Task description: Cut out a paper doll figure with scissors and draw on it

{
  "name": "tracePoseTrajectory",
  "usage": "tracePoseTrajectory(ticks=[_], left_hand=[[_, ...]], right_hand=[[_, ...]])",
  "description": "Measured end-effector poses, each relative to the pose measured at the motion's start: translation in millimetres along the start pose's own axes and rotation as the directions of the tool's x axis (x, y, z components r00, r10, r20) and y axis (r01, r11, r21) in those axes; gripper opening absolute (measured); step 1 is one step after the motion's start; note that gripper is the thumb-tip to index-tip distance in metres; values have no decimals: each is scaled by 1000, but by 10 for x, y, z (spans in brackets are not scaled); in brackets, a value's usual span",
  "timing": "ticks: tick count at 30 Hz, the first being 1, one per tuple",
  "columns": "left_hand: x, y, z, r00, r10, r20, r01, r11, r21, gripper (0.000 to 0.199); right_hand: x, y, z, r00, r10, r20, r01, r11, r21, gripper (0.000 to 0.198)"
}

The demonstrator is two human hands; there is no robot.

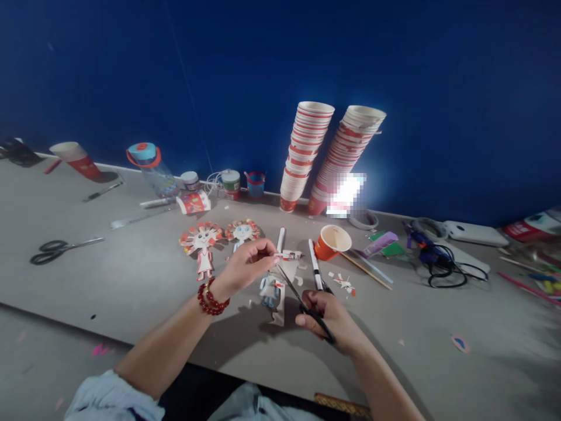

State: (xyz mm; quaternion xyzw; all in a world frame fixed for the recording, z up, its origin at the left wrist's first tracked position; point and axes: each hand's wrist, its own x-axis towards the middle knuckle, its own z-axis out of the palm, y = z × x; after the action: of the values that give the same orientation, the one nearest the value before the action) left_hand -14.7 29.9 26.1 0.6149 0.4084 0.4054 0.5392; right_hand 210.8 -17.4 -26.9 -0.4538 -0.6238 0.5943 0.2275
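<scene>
Scanning from where I stand, as far left as matters, black-handled metal scissors (pixel 55 250) lie on the grey table (pixel 140 280). Next, a red-and-white paper doll with a fringed round head (pixel 204 257), just left of the left hand (pixel 245 266). Left grip: thumb and fingertips pinched on a small white paper strip with reddish marks (pixel 284 255); strip juts out rightward, long axis roughly sideways. Left hand nearer, touching it. Below, a small blue-and-white paper figure (pixel 269 287). Right hand (pixel 331 318): grip wrapped round a second, dark-handled pair of scissors (pixel 303 305), blades slanting up-left, tips just under the strip; can't tell the blade gap. From the right grip, strip lies up-left, past the tips. Beyond, an orange paper cup with a white rim (pixel 325 251).
</scene>
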Motion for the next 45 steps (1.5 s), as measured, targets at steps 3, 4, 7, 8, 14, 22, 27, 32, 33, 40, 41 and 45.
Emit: tracePoseTrajectory(ticks=[3,4,7,8,14,22,27,32,33,40,41,45], left_hand=[[-4,5,-2,1000,5,9,-5,1000,-9,14],[-5,9,-3,1000,6,11,-6,1000,-10,15],[-11,20,-5,1000,5,15,-5,1000,-2,16],[-12,23,-5,1000,4,14,-4,1000,1,16],[-11,22,-5,1000,11,16,-11,1000,-3,16],[-12,-14,-10,1000,18,25,-18,1000,-9,15],[-16,-16,-10,1000,10,28,-10,1000,-20,16],[-21,4,-3,999,11,33,-10,1000,-16,15],[-22,5,-3,999,13,31,-13,1000,-11,15],[-27,3,-12,999,12,29,-12,1000,6,16],[-27,3,-12,1000,11,30,-11,1000,6,16],[-22,9,-8,999,7,32,-7,1000,-8,17]], right_hand=[[-1,-24,-4,1000,-28,-13,28,998,-57,64],[-2,-31,-4,999,-34,-16,33,997,-73,64],[-2,-41,-7,999,-38,-18,36,995,-94,65],[-1,-39,-8,999,-42,-16,40,994,-100,66],[6,-16,-21,997,-78,-10,76,987,-144,66],[-3,-35,-16,998,-57,0,56,988,-147,66],[-2,-46,-14,998,-55,4,55,987,-152,67],[5,-41,-16,999,-52,-4,50,985,-162,67],[4,-42,-16,999,-51,-3,50,986,-161,67],[-8,-57,-5,999,-32,-1,32,988,-150,67],[-8,-58,-3,1000,-29,1,28,989,-147,67],[-6,-46,12,1000,-19,14,21,992,-122,67]])
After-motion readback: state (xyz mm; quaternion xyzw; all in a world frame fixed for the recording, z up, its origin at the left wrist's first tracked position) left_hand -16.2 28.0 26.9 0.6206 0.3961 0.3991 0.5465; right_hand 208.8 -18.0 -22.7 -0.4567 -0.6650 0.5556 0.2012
